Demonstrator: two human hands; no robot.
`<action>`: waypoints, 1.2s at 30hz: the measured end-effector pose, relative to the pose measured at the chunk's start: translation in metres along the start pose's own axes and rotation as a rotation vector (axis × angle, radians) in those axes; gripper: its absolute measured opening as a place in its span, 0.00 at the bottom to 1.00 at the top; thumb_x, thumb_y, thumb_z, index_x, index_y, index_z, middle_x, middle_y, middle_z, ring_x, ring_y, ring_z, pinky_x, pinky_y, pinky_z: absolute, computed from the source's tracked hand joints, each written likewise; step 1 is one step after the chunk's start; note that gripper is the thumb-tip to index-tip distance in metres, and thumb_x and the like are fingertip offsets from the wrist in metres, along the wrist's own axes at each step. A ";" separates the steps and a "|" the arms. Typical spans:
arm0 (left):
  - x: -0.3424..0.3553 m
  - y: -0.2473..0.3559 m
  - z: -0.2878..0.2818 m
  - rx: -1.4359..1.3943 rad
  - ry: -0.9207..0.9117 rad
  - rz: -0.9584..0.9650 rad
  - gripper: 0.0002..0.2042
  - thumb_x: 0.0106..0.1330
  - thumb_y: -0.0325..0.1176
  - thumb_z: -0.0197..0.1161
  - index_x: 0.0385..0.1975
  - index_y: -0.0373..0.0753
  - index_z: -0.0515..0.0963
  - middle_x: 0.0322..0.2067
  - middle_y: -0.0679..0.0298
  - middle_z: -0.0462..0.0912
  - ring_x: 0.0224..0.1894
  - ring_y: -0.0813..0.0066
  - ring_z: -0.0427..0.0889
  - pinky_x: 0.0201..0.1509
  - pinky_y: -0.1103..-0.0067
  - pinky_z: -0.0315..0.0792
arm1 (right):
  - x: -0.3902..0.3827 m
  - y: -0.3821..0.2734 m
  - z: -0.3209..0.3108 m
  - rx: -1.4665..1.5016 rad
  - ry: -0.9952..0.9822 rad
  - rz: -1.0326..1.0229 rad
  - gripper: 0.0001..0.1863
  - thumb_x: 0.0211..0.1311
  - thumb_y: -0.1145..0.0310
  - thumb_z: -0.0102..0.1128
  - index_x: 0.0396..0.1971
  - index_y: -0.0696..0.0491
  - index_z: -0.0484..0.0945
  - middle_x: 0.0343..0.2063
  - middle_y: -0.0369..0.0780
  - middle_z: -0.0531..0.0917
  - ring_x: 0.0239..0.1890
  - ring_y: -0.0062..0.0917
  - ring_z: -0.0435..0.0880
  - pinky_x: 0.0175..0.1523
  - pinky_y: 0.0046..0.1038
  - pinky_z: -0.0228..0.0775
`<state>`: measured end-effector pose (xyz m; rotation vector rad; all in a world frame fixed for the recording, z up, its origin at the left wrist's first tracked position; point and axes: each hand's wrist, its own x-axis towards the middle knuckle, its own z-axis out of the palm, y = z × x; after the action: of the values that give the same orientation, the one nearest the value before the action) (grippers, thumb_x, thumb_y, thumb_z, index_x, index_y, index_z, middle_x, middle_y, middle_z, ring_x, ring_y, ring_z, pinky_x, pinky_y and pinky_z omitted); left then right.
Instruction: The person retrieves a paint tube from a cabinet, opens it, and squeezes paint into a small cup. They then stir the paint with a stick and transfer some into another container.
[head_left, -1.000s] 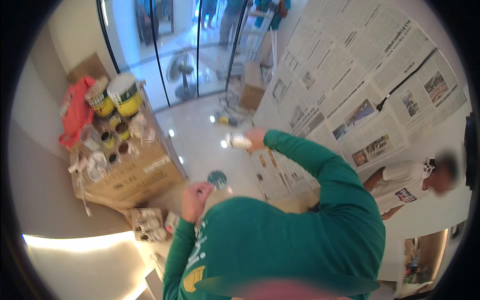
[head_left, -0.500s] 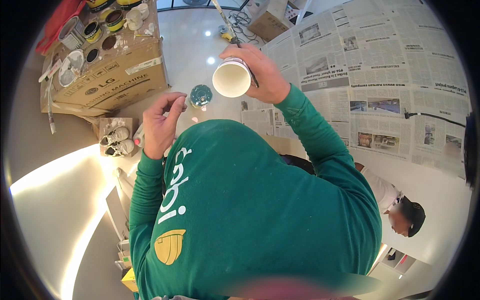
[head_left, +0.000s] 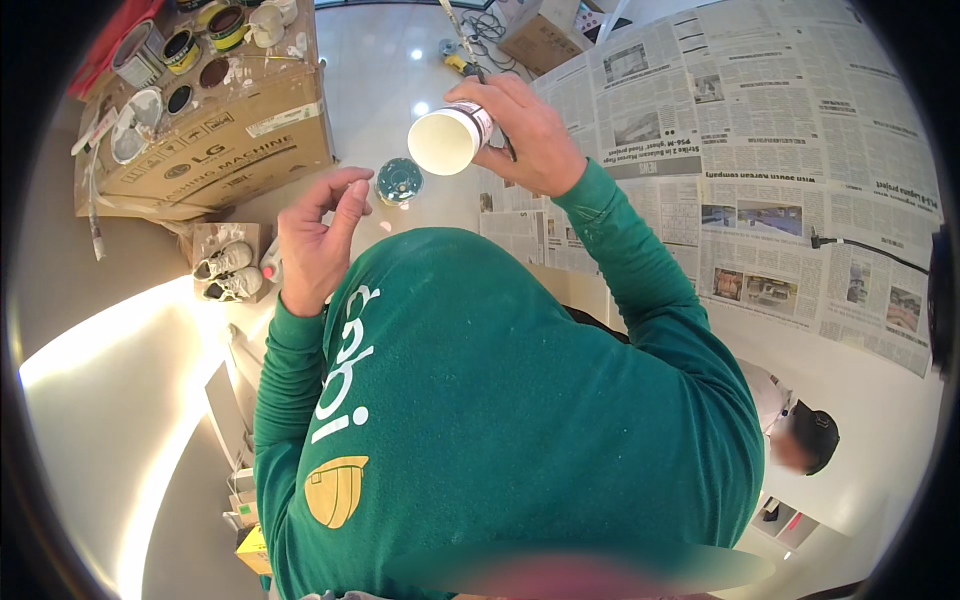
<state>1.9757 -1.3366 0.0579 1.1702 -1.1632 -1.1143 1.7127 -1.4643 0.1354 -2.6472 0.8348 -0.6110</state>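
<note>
My right hand is closed around a white paper cup, tilted so its pale inside shows. A thin dark stick, like a brush handle, is held against the cup in the same hand. My left hand has its fingers curled and thumb brought near the index finger; whatever lies between them cannot be made out. Just beyond those fingertips, a round green container with pale specks appears below, on the floor. Whether the fingers touch it is hard to tell.
Paint tins and smeared lids crowd a cardboard box at the far left. Shoes sit on a smaller box. Newspaper covers the right side, with a black cable over it. A person in a cap is at lower right.
My right hand has shifted the cup a little to the left and tipped it further that way. My left hand has risen slightly, its thumb and index finger loosening a bit.
</note>
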 end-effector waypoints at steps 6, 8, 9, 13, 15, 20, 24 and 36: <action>0.008 0.044 0.001 0.459 -0.223 0.300 0.11 0.70 0.30 0.68 0.50 0.41 0.84 0.19 0.63 0.78 0.22 0.72 0.81 0.30 0.74 0.74 | 0.000 0.004 0.002 0.021 -0.038 0.004 0.32 0.53 0.74 0.77 0.60 0.47 0.78 0.48 0.43 0.81 0.52 0.42 0.81 0.55 0.39 0.76; 0.026 0.050 0.007 0.830 -0.226 0.566 0.08 0.66 0.29 0.67 0.44 0.42 0.83 0.17 0.62 0.75 0.20 0.64 0.80 0.27 0.70 0.73 | 0.001 0.005 0.002 0.045 -0.078 -0.002 0.32 0.53 0.74 0.76 0.60 0.47 0.78 0.47 0.42 0.81 0.51 0.42 0.81 0.54 0.39 0.76; 0.032 0.053 0.008 0.829 -0.212 0.618 0.07 0.63 0.28 0.67 0.39 0.43 0.79 0.16 0.63 0.75 0.20 0.57 0.79 0.26 0.65 0.72 | 0.002 0.006 0.002 0.052 -0.094 -0.006 0.31 0.52 0.74 0.76 0.59 0.47 0.78 0.46 0.42 0.81 0.51 0.42 0.81 0.54 0.39 0.76; 0.032 0.067 0.003 0.728 -0.157 0.658 0.09 0.61 0.28 0.67 0.41 0.44 0.80 0.17 0.61 0.77 0.21 0.57 0.80 0.27 0.63 0.73 | 0.001 0.008 0.001 0.029 -0.107 -0.005 0.33 0.49 0.73 0.77 0.59 0.47 0.78 0.45 0.41 0.80 0.50 0.41 0.81 0.56 0.41 0.76; 0.028 0.070 0.003 0.752 -0.154 0.569 0.09 0.60 0.29 0.67 0.40 0.45 0.81 0.18 0.59 0.78 0.22 0.56 0.81 0.27 0.63 0.74 | -0.001 0.008 0.002 0.005 -0.097 -0.017 0.33 0.49 0.73 0.77 0.59 0.47 0.78 0.45 0.41 0.80 0.50 0.41 0.81 0.55 0.41 0.76; 0.033 0.057 0.013 1.047 -0.383 0.452 0.07 0.59 0.32 0.69 0.34 0.38 0.85 0.20 0.53 0.82 0.24 0.49 0.83 0.31 0.60 0.77 | -0.004 0.004 0.008 0.015 -0.165 -0.086 0.33 0.49 0.73 0.77 0.59 0.48 0.78 0.46 0.41 0.80 0.51 0.42 0.81 0.55 0.41 0.76; 0.038 0.042 0.017 0.999 -0.449 0.423 0.10 0.60 0.35 0.71 0.33 0.33 0.86 0.23 0.49 0.84 0.27 0.46 0.85 0.34 0.58 0.79 | -0.005 0.006 0.006 0.049 -0.227 -0.049 0.33 0.51 0.74 0.75 0.61 0.48 0.78 0.47 0.42 0.80 0.52 0.42 0.81 0.56 0.41 0.76; 0.016 0.049 0.010 0.170 -0.420 0.005 0.06 0.68 0.30 0.71 0.41 0.36 0.87 0.22 0.63 0.82 0.24 0.80 0.79 0.30 0.77 0.73 | -0.022 0.010 0.017 0.308 -0.174 -0.022 0.29 0.58 0.71 0.76 0.61 0.53 0.78 0.49 0.43 0.82 0.51 0.37 0.82 0.55 0.35 0.76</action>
<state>1.9685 -1.3498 0.1079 1.0880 -1.6069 -1.3167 1.7002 -1.4566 0.1102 -2.3899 0.6083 -0.4644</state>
